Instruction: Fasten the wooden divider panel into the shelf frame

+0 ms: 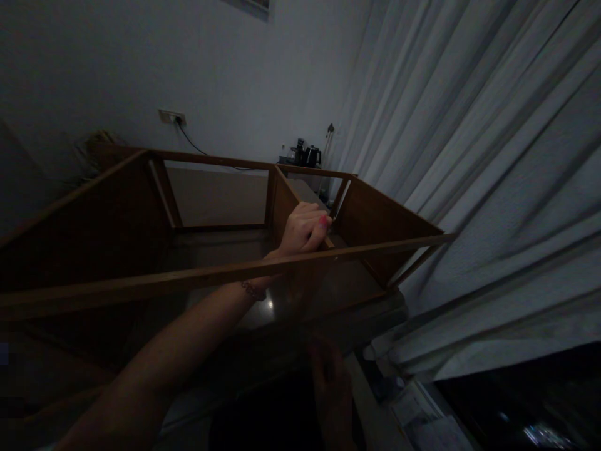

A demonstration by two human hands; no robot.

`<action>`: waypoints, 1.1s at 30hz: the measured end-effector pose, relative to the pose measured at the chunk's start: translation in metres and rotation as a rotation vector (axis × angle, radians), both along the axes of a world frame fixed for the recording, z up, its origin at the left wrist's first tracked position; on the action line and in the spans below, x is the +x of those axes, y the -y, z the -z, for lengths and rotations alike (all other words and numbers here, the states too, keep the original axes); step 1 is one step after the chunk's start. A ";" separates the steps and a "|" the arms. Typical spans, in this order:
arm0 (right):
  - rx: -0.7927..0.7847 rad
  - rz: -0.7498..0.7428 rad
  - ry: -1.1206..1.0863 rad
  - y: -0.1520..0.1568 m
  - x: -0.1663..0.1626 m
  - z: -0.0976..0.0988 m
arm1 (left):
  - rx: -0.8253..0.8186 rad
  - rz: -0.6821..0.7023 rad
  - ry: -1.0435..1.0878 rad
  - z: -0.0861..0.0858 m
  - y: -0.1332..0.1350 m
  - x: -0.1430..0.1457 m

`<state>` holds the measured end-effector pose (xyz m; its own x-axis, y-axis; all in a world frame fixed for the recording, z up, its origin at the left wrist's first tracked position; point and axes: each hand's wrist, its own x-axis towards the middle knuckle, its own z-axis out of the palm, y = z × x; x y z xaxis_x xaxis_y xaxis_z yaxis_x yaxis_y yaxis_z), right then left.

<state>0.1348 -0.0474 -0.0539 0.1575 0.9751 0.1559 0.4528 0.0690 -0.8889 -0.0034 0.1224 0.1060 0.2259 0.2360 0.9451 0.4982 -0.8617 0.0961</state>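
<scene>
A brown wooden cabinet frame [211, 274] spans the view, with open sides and a divider panel [285, 207] across its middle. Under the front rail passes my left forearm, a thin bracelet at its wrist. My left hand [305, 227] is closed over the divider's top edge, thumb toward me and a red patch at the thumb's tip. Low in the frame, in deep shade, my right hand [331, 385] hangs in front of the cabinet with fingers apart and loosely bent. Nothing shows in it.
Pale curtains [469, 156] hang close along the right. A black kettle [312, 155] stands beyond the cabinet near the wall. A cord runs from the wall socket [172, 117] behind the frame. Papers [417, 407] and small items lie at the lower right. The light is dim.
</scene>
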 end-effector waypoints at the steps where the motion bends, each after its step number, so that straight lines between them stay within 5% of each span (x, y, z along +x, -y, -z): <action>1: -0.018 -0.003 -0.104 -0.001 -0.002 -0.001 | -0.001 -0.001 0.005 0.000 0.000 0.000; 5: 0.002 0.016 -0.201 -0.002 -0.008 0.000 | -0.002 -0.009 0.003 0.001 0.000 0.000; 12: 0.305 -0.093 0.289 -0.008 0.007 0.031 | -0.012 -0.026 -0.020 0.002 -0.001 0.000; 16: 0.380 -0.001 0.110 -0.010 0.006 0.035 | -0.017 -0.024 -0.025 0.000 0.001 0.000; 20: 0.164 0.083 -0.083 -0.006 -0.002 0.024 | -0.010 -0.012 -0.018 -0.001 0.001 0.000; 23: 0.150 0.016 -0.050 -0.005 0.000 0.022 | -0.008 -0.007 0.002 0.000 0.000 0.000; 28: 0.381 -0.260 0.347 -0.012 0.021 0.031 | -0.010 -0.013 -0.007 0.001 0.000 0.000; 33: 0.289 -0.361 0.370 -0.016 0.029 0.024 | -0.016 -0.010 -0.009 0.001 -0.001 0.000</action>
<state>0.1643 -0.0311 -0.0781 -0.2921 0.8668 0.4041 0.6318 0.4921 -0.5989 -0.0036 0.1230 0.1050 0.2321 0.2533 0.9391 0.5079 -0.8550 0.1051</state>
